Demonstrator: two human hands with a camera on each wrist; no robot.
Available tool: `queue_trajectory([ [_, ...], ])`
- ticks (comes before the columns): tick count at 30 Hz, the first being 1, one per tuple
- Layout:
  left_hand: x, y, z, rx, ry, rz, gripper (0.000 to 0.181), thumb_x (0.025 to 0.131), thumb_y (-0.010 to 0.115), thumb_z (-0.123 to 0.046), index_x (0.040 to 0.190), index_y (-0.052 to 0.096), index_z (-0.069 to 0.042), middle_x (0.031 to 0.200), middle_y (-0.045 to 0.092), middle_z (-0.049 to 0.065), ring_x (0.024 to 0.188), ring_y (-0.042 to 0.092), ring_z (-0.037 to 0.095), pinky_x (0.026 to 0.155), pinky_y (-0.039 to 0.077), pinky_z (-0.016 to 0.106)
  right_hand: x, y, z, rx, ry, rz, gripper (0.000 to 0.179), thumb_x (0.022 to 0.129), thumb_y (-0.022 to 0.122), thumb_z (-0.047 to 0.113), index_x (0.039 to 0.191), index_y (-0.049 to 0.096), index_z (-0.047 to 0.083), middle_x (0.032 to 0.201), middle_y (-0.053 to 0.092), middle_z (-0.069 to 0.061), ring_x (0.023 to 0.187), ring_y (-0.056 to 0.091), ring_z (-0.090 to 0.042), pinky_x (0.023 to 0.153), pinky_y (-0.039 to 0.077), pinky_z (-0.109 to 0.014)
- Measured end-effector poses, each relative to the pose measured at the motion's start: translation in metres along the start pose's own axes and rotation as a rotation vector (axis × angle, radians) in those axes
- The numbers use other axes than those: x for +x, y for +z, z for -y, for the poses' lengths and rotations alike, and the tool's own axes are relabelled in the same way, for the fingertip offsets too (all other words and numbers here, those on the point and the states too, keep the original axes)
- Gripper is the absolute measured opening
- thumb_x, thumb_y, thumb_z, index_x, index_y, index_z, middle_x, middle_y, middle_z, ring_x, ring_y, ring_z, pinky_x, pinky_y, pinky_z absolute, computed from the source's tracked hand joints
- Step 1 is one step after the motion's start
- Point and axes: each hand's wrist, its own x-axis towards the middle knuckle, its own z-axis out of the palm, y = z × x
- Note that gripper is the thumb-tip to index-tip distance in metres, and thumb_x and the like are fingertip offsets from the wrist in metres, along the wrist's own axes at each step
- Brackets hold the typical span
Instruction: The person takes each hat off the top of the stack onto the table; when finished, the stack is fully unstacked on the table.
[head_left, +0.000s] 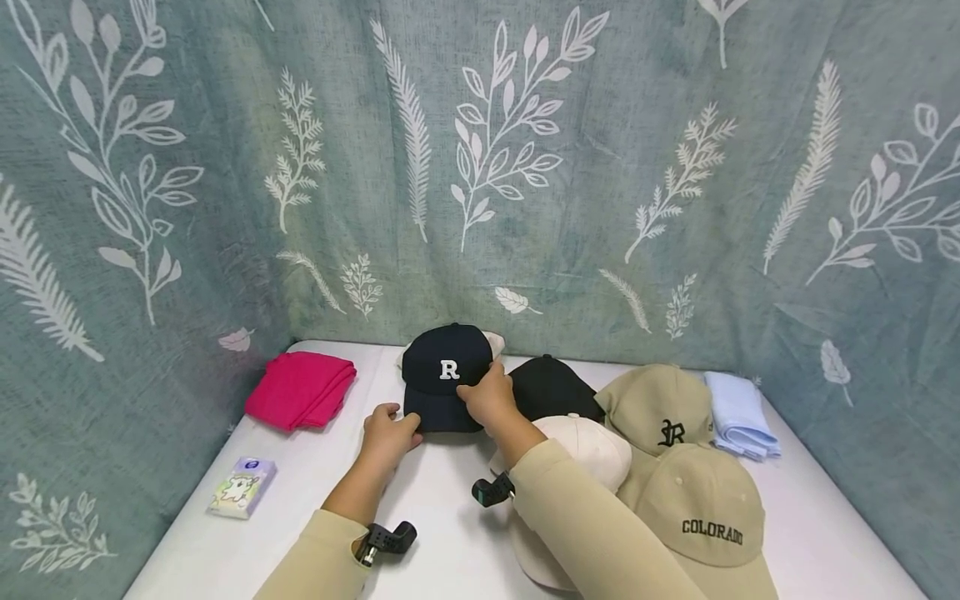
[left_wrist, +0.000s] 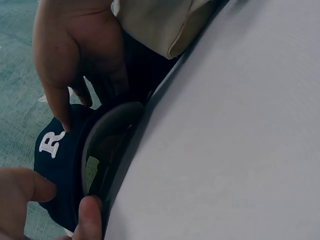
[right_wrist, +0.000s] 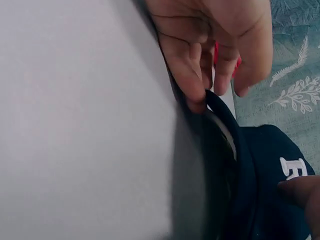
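A navy baseball cap (head_left: pixel 450 408) with a white letter R faces me at the back of the table. My left hand (head_left: pixel 390 437) pinches the left edge of its brim, as the right wrist view also shows. On the other side, my right hand (head_left: pixel 491 400) grips the cap, its thumb lying on the front beside the R; its other fingers are partly hidden. Whitish fabric (head_left: pixel 495 342) peeks out from behind the navy crown, mostly covered. Just right of that hand sits a black cap (head_left: pixel 551 387).
Under my right forearm lies a cream cap (head_left: pixel 588 450). Tan caps, one with a monogram (head_left: pixel 660 408) and one reading COLORADO (head_left: pixel 708 500), lie right, near a folded light-blue cloth (head_left: pixel 738 417). Left are a folded magenta cloth (head_left: pixel 303 390) and a tissue pack (head_left: pixel 243 489). Patterned curtains (head_left: pixel 525 275) border the table.
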Motion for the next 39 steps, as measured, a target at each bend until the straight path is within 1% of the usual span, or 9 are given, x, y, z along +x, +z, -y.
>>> queue_trajectory([
  [4, 0.001, 0.001, 0.001, -0.016, -0.005, 0.024, 0.067, 0.091, 0.059, -0.012, 0.151, 0.038, 0.007, 0.151, 0.035, 0.030, 0.083, 0.071, 0.018, 0.073, 0.063, 0.022, -0.004, 0.004, -0.003, 0.033, 0.017, 0.018, 0.093, 0.093, 0.080, 0.021, 0.162, 0.022, -0.001, 0.158, 0.035, -0.030, 0.146, 0.042, -0.043, 0.117, 0.043, -0.053],
  [9, -0.001, 0.003, 0.003, -0.025, 0.010, 0.063, 0.071, 0.092, 0.061, -0.008, 0.156, 0.034, 0.007, 0.158, 0.034, 0.028, 0.090, 0.070, 0.019, 0.075, 0.063, 0.023, -0.009, 0.009, -0.009, 0.078, 0.016, -0.006, 0.097, 0.090, 0.082, 0.015, 0.163, 0.021, 0.000, 0.160, 0.033, -0.030, 0.148, 0.039, -0.042, 0.120, 0.039, -0.052],
  [12, -0.002, 0.003, 0.003, -0.039, 0.023, 0.078, 0.069, 0.094, 0.064, -0.008, 0.156, 0.035, 0.007, 0.159, 0.035, 0.028, 0.090, 0.069, 0.019, 0.075, 0.063, 0.023, -0.009, 0.009, -0.010, 0.094, 0.008, -0.019, 0.099, 0.089, 0.083, 0.013, 0.163, 0.019, 0.001, 0.161, 0.032, -0.029, 0.149, 0.038, -0.043, 0.121, 0.038, -0.053],
  [15, -0.003, 0.002, 0.001, -0.051, 0.018, 0.089, 0.069, 0.096, 0.066, -0.010, 0.156, 0.035, 0.007, 0.158, 0.037, 0.028, 0.089, 0.070, 0.018, 0.076, 0.063, 0.023, -0.009, 0.008, -0.011, 0.082, 0.006, -0.016, 0.101, 0.087, 0.085, 0.014, 0.164, 0.019, 0.002, 0.162, 0.034, -0.028, 0.149, 0.038, -0.043, 0.122, 0.038, -0.053],
  [23, -0.002, 0.000, 0.001, -0.090, 0.006, 0.096, 0.070, 0.097, 0.067, -0.010, 0.156, 0.033, 0.008, 0.156, 0.039, 0.029, 0.092, 0.069, 0.020, 0.079, 0.063, 0.027, -0.010, 0.007, -0.009, 0.022, 0.047, 0.004, 0.103, 0.086, 0.087, 0.016, 0.165, 0.022, 0.008, 0.163, 0.039, -0.022, 0.149, 0.034, -0.049, 0.119, 0.037, -0.061],
  [26, -0.002, -0.001, 0.000, -0.107, -0.005, 0.095, 0.070, 0.098, 0.066, -0.011, 0.156, 0.033, 0.007, 0.156, 0.039, 0.028, 0.100, 0.068, 0.024, 0.081, 0.064, 0.029, -0.011, 0.007, -0.008, 0.026, 0.049, 0.009, 0.102, 0.086, 0.087, 0.015, 0.165, 0.023, 0.009, 0.164, 0.038, -0.022, 0.148, 0.033, -0.050, 0.119, 0.037, -0.061],
  [32, -0.005, -0.003, -0.003, -0.152, -0.018, 0.086, 0.068, 0.101, 0.062, -0.014, 0.157, 0.030, 0.008, 0.154, 0.038, 0.029, 0.119, 0.062, 0.035, 0.093, 0.062, 0.040, -0.016, 0.006, -0.005, 0.037, 0.024, 0.017, 0.103, 0.086, 0.087, 0.015, 0.166, 0.022, 0.012, 0.166, 0.034, -0.019, 0.150, 0.031, -0.049, 0.120, 0.035, -0.060],
  [36, -0.005, -0.004, -0.003, -0.178, -0.021, 0.087, 0.072, 0.101, 0.063, -0.015, 0.159, 0.027, 0.008, 0.150, 0.037, 0.030, 0.122, 0.060, 0.036, 0.100, 0.059, 0.046, -0.019, 0.004, -0.001, 0.033, -0.009, 0.007, 0.103, 0.085, 0.087, 0.015, 0.166, 0.024, 0.012, 0.165, 0.034, -0.020, 0.150, 0.031, -0.049, 0.120, 0.035, -0.060],
  [39, -0.005, -0.007, -0.003, -0.142, -0.027, 0.081, 0.075, 0.100, 0.065, -0.017, 0.159, 0.027, 0.007, 0.148, 0.039, 0.028, 0.123, 0.059, 0.036, 0.100, 0.059, 0.045, -0.021, 0.003, 0.001, 0.022, -0.024, 0.003, 0.102, 0.084, 0.088, 0.014, 0.164, 0.026, 0.011, 0.164, 0.036, -0.020, 0.150, 0.033, -0.048, 0.120, 0.036, -0.060],
])
